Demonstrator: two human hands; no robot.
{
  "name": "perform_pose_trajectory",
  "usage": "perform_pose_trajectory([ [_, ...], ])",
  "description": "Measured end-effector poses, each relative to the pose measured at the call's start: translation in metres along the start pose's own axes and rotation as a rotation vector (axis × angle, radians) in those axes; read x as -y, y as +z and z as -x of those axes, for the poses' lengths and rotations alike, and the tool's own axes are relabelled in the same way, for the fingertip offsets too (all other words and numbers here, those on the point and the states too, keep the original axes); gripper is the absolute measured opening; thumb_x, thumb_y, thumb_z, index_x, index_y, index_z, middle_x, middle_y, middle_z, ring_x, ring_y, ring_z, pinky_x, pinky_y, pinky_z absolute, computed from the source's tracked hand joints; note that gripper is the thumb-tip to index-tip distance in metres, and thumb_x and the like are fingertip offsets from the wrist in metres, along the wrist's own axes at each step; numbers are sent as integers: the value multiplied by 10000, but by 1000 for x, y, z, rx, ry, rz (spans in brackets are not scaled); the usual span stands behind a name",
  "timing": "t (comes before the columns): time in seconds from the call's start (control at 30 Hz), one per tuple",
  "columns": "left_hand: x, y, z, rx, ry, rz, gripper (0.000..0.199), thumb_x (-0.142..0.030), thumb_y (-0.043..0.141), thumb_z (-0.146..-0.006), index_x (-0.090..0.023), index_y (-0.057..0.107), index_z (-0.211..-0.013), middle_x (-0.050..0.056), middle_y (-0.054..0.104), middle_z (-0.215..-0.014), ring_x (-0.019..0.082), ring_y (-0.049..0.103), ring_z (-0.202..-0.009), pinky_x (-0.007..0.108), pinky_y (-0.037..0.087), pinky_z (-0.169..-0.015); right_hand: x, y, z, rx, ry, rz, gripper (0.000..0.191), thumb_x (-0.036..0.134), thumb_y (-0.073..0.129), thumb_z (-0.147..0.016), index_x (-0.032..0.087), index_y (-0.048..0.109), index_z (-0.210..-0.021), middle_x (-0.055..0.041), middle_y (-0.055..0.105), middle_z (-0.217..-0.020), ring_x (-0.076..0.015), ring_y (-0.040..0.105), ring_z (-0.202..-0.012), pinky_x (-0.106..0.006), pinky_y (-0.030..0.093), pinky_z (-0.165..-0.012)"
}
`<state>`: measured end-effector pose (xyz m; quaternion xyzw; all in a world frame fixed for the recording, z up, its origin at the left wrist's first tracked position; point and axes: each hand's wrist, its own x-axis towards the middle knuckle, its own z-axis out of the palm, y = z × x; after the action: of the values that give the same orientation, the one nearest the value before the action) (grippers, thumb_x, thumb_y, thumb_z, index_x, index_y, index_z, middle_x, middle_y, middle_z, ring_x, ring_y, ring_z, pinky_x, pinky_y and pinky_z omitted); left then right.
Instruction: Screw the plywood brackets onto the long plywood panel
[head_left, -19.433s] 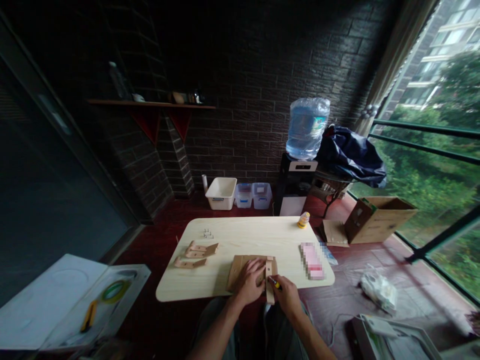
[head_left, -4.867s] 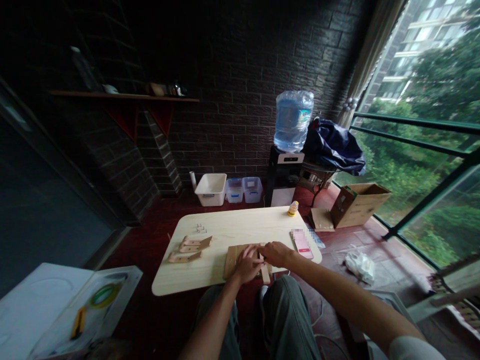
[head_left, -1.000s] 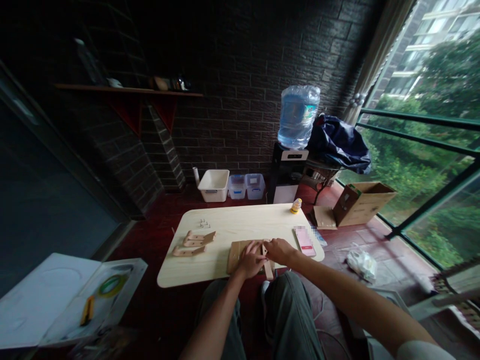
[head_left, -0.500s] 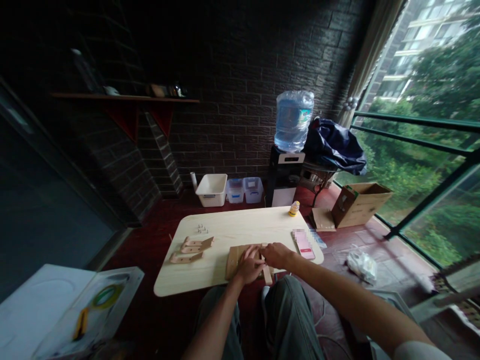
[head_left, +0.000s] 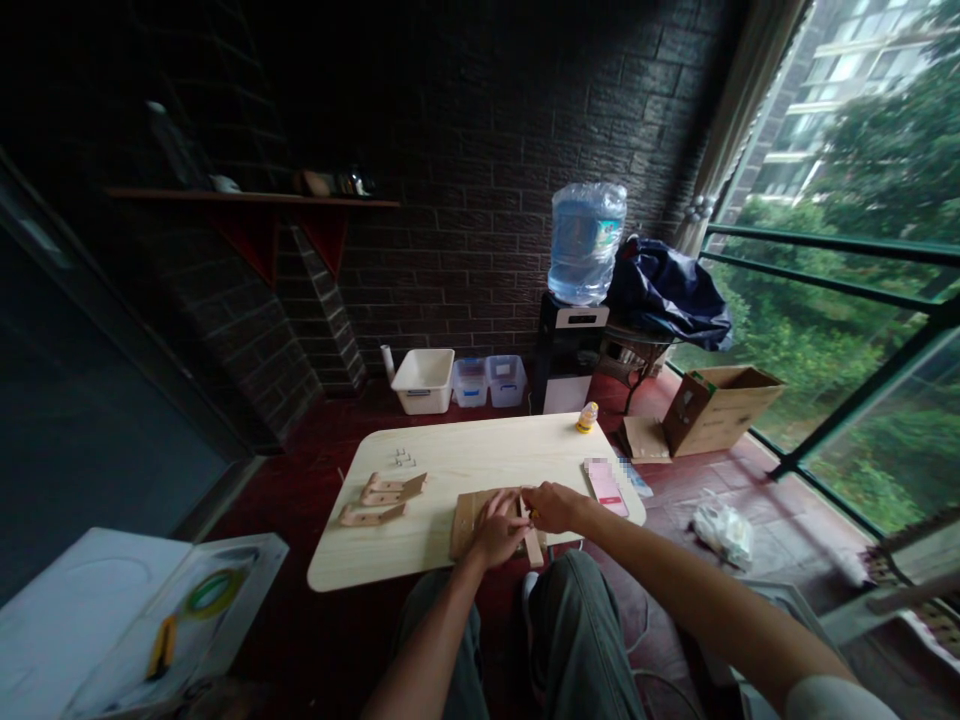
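Observation:
On the pale tabletop (head_left: 450, 455), a brown cardboard piece (head_left: 465, 520) lies near the front edge. My left hand (head_left: 498, 527) rests on it, its fingertips at a light wooden strip (head_left: 534, 548). Against the strip's upper part, my right hand (head_left: 553, 507) is closed round something small with a hint of yellow, mostly hidden by the fingers. At the left of the table lie wooden bracket-like pieces (head_left: 375, 517), and several small metal pins or screws (head_left: 405, 458) stand behind them.
A phone (head_left: 606, 487) and a small yellow-based bottle (head_left: 587, 418) are on the table's right side. Plastic bins (head_left: 424, 383) and a water dispenser (head_left: 574, 345) stand behind. An open case (head_left: 180, 620) with tape is at the lower left; a cardboard box (head_left: 712, 410) is at the right.
My right hand has shifted and turned slightly, and a bit of yellow now shows at its fingers. My left hand has barely moved.

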<state>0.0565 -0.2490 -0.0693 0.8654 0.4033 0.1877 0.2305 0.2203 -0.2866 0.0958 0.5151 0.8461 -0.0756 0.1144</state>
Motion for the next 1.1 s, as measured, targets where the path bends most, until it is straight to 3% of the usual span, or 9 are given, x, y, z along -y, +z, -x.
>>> perform_pose_trajectory([
  [0.23,-1,3,4,0,-58,-30,290,-327,541,-907,-347,737,-1120,-31,409,-1562,273,220,-1502,548,210,-1224,-5,2,-1,-3,-7,-20,318,238,539,-894,119,627,-1176,-153,739,-1068,-265,719,-939,-312,548,-739],
  [0.47,2,10,2,-31,-1,-74,316,-362,459,-966,-334,714,-1151,-28,415,-1555,279,204,-1496,577,200,-1212,-5,12,-3,-17,6,4,336,244,538,-904,79,606,-1188,-184,720,-1093,-268,711,-966,-319,549,-765],
  [0.73,-1,10,3,-57,3,-89,322,-347,468,-956,-308,710,-1166,-12,409,-1556,275,216,-1490,545,205,-1221,-8,19,-3,-20,54,-61,366,301,546,-913,97,604,-1211,-175,713,-1125,-276,688,-1035,-344,537,-827],
  [0.93,-4,9,2,-42,-12,-88,336,-341,466,-949,-305,706,-1182,-3,417,-1552,277,235,-1483,545,196,-1226,-10,18,-1,-14,116,-82,402,352,582,-908,107,599,-1226,-176,717,-1100,-272,698,-1002,-325,536,-792],
  [1.1,-5,10,2,-68,-7,-94,320,-335,497,-934,-333,703,-1179,-19,436,-1538,270,251,-1479,551,199,-1222,-8,17,-2,-26,113,-61,382,320,585,-904,94,618,-1211,-178,717,-1113,-267,694,-1012,-321,535,-813],
])
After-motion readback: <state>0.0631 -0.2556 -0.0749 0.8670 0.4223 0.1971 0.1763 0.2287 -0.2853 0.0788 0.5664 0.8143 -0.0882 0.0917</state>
